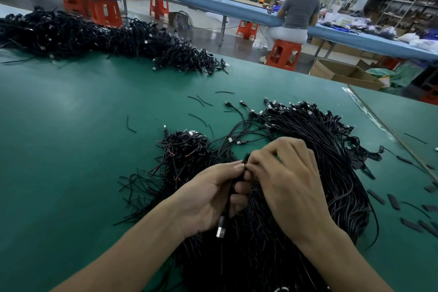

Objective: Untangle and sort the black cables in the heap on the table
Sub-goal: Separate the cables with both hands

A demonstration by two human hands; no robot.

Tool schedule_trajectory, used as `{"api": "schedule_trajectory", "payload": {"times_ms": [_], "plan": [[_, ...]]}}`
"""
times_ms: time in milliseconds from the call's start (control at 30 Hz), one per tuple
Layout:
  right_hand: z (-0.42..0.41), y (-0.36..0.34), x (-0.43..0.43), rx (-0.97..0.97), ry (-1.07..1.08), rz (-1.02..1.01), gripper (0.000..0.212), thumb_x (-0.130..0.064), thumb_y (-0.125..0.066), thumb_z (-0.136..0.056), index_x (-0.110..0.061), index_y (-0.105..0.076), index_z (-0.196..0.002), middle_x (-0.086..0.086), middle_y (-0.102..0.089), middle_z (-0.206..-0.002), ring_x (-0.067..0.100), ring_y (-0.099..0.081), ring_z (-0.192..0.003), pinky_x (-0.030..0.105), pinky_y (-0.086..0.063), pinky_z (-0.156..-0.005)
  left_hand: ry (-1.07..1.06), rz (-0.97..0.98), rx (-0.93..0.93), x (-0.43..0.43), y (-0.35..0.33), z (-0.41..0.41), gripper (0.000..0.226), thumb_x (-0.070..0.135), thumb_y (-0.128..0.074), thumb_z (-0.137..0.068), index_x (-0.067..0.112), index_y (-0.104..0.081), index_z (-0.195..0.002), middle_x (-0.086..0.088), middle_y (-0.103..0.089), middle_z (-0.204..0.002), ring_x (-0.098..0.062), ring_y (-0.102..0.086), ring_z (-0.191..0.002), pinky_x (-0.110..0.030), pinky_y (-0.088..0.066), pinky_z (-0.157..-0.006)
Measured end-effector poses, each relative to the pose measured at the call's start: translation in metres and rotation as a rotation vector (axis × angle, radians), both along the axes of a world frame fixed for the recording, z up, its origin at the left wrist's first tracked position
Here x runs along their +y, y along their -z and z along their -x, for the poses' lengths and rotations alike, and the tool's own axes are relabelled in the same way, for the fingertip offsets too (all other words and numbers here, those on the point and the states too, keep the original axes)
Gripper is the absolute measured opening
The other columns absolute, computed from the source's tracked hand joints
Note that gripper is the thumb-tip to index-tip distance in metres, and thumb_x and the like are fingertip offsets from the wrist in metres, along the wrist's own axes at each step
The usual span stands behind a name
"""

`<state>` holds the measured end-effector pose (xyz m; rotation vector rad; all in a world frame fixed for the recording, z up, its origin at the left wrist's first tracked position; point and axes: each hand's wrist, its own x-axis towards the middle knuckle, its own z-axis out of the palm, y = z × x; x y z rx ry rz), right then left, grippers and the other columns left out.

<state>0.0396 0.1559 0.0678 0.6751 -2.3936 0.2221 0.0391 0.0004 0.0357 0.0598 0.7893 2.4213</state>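
A big heap of black cables point(327, 149) with USB plugs lies on the green table point(71, 149), spreading from the right down to the near edge. A smaller tangle point(184, 149) with bare red wire ends sits left of it. My left hand point(211, 199) grips one black cable point(228, 201), whose USB plug point(221, 227) hangs below the palm. My right hand point(291, 180) pinches the same cable's upper end with its fingertips, meeting the left thumb above the heap.
A long pile of black cables point(106, 38) runs along the table's far left. Short cut cable bits point(201, 102) and black sleeves point(393, 201) lie scattered. A person point(298, 12) sits on an orange stool at a blue bench behind; cardboard boxes point(343, 73) stand beyond the edge.
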Motion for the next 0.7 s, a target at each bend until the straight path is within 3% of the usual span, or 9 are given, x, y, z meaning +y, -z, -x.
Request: {"api": "schedule_trajectory", "payload": {"times_ms": [133,233,333,400,467,533,633,700], "plan": [[0.004,0.0,0.001,0.022,0.061,0.078,0.015,-0.031,-0.056,-0.092,-0.022,-0.067,-0.088,-0.004,-0.056,-0.1,0.019,-0.046,-0.107,0.032,-0.028,-0.089,-0.115,0.072,0.081,0.008,0.004,0.003,0.016,0.01,-0.06,-0.087,0.003,-0.062,-0.102,-0.009,-0.067,-0.085,-0.016,-0.066,-0.073,-0.026,-0.057,-0.07],[0.005,0.001,0.003,-0.018,0.041,0.102,0.008,-0.027,-0.063,-0.091,-0.021,-0.067,-0.089,-0.004,-0.055,-0.096,0.017,-0.045,-0.1,0.027,-0.025,-0.084,-0.262,0.377,0.186,0.009,0.01,0.004,0.029,0.018,-0.069,-0.079,0.006,-0.059,-0.103,-0.005,-0.067,-0.086,-0.014,-0.062,-0.076,-0.029,-0.051,-0.078],[0.005,0.005,0.005,-0.072,0.015,0.147,0.004,-0.021,-0.07,-0.09,-0.018,-0.067,-0.09,-0.003,-0.053,-0.094,0.017,-0.047,-0.094,0.025,-0.027,-0.08,-0.416,0.728,0.359,0.005,0.011,0.004,0.031,0.035,-0.075,-0.074,0.012,-0.064,-0.092,-0.001,-0.051,-0.071,-0.01,-0.044,-0.063,-0.018,-0.041,-0.059],[0.005,0.007,0.004,-0.103,-0.014,0.231,0.003,-0.02,-0.068,-0.091,-0.018,-0.067,-0.092,-0.004,-0.052,-0.095,0.017,-0.05,-0.089,0.026,-0.03,-0.08,-0.409,0.802,0.409,0.004,0.01,0.003,0.032,0.043,-0.071,-0.078,0.017,-0.065,-0.093,0.001,-0.05,-0.063,-0.009,-0.042,-0.052,-0.016,-0.036,-0.049],[0.004,0.009,0.001,-0.161,-0.057,0.372,0.002,-0.019,-0.066,-0.093,-0.019,-0.067,-0.091,-0.008,-0.05,-0.095,0.014,-0.053,-0.087,0.029,-0.038,-0.083,-0.338,0.758,0.423,0.007,0.007,0.0,0.028,0.044,-0.065,-0.086,0.018,-0.063,-0.097,-0.001,-0.062,-0.061,-0.011,-0.053,-0.049,-0.018,-0.042,-0.047],[0.002,0.011,-0.004,-0.233,-0.096,0.516,0.005,-0.02,-0.065,-0.093,-0.024,-0.066,-0.089,-0.014,-0.05,-0.095,0.011,-0.054,-0.088,0.035,-0.049,-0.082,-0.317,0.643,0.404,0.01,0.006,-0.002,0.028,0.037,-0.062,-0.09,0.014,-0.061,-0.105,-0.006,-0.071,-0.075,-0.017,-0.067,-0.065,-0.022,-0.052,-0.059],[-0.004,0.012,-0.012,-0.322,-0.152,0.655,0.017,-0.021,-0.064,-0.092,-0.037,-0.06,-0.087,-0.018,-0.052,-0.094,0.008,-0.058,-0.088,0.016,-0.05,-0.075,-0.353,0.397,0.295,0.011,0.005,0.0,0.02,0.016,-0.055,-0.098,0.008,-0.067,-0.112,-0.014,-0.073,-0.102,-0.023,-0.069,-0.093,-0.031,-0.056,-0.079],[-0.006,0.012,-0.013,-0.363,-0.172,0.71,0.02,-0.02,-0.065,-0.091,-0.038,-0.061,-0.086,-0.014,-0.054,-0.091,0.006,-0.057,-0.086,0.01,-0.046,-0.072,-0.373,0.239,0.161,0.01,0.002,0.0,0.025,0.008,-0.045,-0.101,0.006,-0.066,-0.114,-0.019,-0.07,-0.109,-0.026,-0.067,-0.094,-0.034,-0.057,-0.081]]}}
